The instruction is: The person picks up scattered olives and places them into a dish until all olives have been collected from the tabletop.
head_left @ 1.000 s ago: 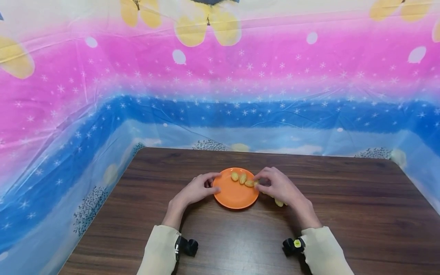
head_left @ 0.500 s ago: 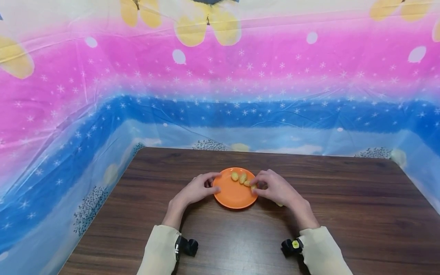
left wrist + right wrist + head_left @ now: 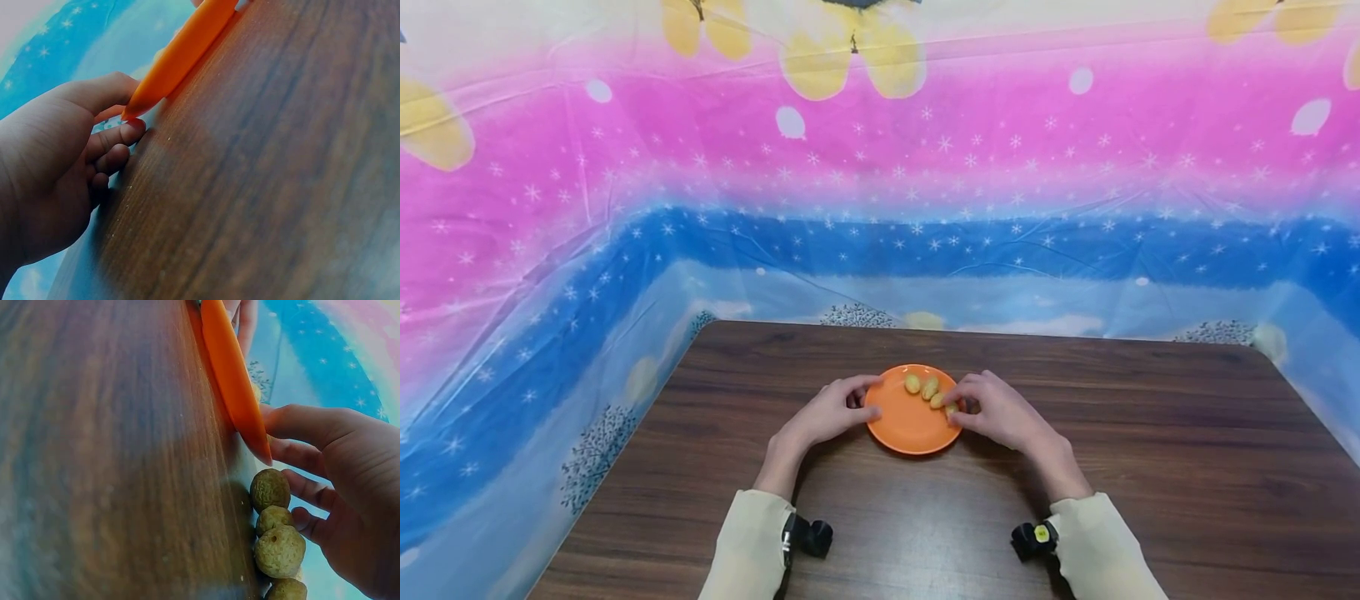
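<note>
An orange plate lies on the table. Its left rim is pinched by my left hand, the thumb on top and fingers at or below the edge in the left wrist view. Several small yellow oval pieces, perhaps fruit, sit in a curved line on the plate's upper right. Over the right rim, my right hand pinches one more yellow piece at the end of that line. In the right wrist view, several round, wrinkled yellow-brown pieces lie on the table under the right hand, which hides them from the head view.
The dark wood table extends around the plate on all sides. A patterned pink and blue cloth hangs behind and beside it. Both wrists wear black cameras close above the tabletop.
My right hand has moved left and slightly toward me, bringing a yellow piece from the right rim onto the plate. The neighbouring piece shifted slightly left. My left hand stays put.
</note>
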`<state>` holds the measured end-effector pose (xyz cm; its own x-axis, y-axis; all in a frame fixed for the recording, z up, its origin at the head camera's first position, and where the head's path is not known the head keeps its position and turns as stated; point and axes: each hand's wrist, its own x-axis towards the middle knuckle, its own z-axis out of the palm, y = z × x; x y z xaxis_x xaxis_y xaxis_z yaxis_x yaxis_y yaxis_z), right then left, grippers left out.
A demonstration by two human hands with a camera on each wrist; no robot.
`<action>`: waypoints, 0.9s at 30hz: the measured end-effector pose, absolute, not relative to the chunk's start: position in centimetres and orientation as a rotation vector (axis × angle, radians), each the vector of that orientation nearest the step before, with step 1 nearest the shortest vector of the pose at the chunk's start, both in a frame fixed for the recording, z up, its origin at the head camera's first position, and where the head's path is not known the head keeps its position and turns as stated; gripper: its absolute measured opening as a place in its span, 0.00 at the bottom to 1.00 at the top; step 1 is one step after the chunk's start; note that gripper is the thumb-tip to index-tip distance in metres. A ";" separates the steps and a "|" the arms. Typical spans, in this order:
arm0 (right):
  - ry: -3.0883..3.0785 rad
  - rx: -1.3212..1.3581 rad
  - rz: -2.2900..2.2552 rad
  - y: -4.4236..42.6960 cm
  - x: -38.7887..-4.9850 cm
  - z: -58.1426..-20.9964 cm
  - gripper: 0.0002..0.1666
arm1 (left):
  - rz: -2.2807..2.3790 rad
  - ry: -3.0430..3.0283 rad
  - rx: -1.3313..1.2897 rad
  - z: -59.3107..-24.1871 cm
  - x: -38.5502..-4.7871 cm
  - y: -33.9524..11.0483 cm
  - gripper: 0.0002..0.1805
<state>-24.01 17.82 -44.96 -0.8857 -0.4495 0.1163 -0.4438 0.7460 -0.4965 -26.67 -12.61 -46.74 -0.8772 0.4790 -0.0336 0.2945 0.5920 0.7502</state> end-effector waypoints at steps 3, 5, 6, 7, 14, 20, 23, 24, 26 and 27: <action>2.931 -0.735 -0.852 18.1 -24.0 -44.8 0.13 | 1.156 2.589 0.645 -46.7 -26.7 -12.6 0.30; 2.937 -0.717 -0.867 18.4 -24.0 -44.6 0.13 | 1.154 2.591 0.647 -46.7 -26.7 -12.6 0.30; 2.940 -0.706 -0.870 18.6 -24.0 -44.6 0.13 | 1.153 2.592 0.648 -46.8 -26.7 -12.6 0.30; 2.943 -0.694 -0.876 18.8 -24.0 -44.5 0.12 | 1.154 2.592 0.649 -46.8 -26.7 -12.6 0.30; 2.970 -0.628 -0.872 20.4 -24.2 -44.3 0.12 | 1.145 2.601 0.646 -46.7 -26.6 -12.6 0.30; 2.976 -0.634 -0.879 21.3 -24.4 -44.1 0.13 | 1.146 2.601 0.643 -46.7 -26.6 -12.6 0.30; 2.975 -0.633 -0.886 21.6 -24.4 -44.0 0.13 | 1.146 2.602 0.638 -46.8 -26.6 -12.6 0.30; 2.975 -0.628 -0.887 21.7 -24.4 -44.0 0.14 | 1.146 2.603 0.637 -46.8 -26.6 -12.6 0.30; 2.972 -0.616 -0.892 21.9 -24.5 -43.9 0.14 | 1.144 2.604 0.634 -46.7 -26.6 -12.6 0.30; 2.971 -0.609 -0.895 22.0 -24.5 -43.9 0.14 | 1.144 2.604 0.635 -46.7 -26.6 -12.6 0.30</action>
<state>-24.48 21.99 -43.92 -0.9256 -0.3563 0.1281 -0.3678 0.7655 -0.5279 -26.61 -12.59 -46.71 -0.8806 0.4727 -0.0329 0.2956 0.6022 0.7416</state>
